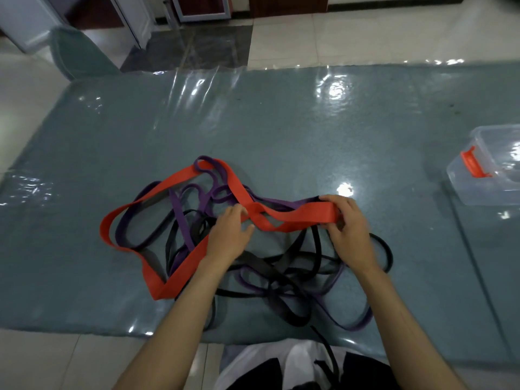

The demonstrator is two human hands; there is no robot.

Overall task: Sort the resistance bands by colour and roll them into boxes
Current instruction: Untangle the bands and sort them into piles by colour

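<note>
Hands point(347, 229) on wide, seemingly twisted red band point(295, 216)

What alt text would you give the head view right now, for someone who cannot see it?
Both hands hold a wide red band: the right hand grips its folded end, and the left hand pinches the red band where it crosses itself. It lies over tangled purple bands and black bands on a blue-grey mat, and a clear plastic box stands at right.

Dim, cool indoor light, apparently from overhead, throws white glare patches across the glossy plastic sheet point(281, 130) and the pale floor tiles point(365, 32). Soft shadows sit under the clear box point(484, 190). Wide-angle bending curves the edges, and the whole frame is slightly soft.
</note>
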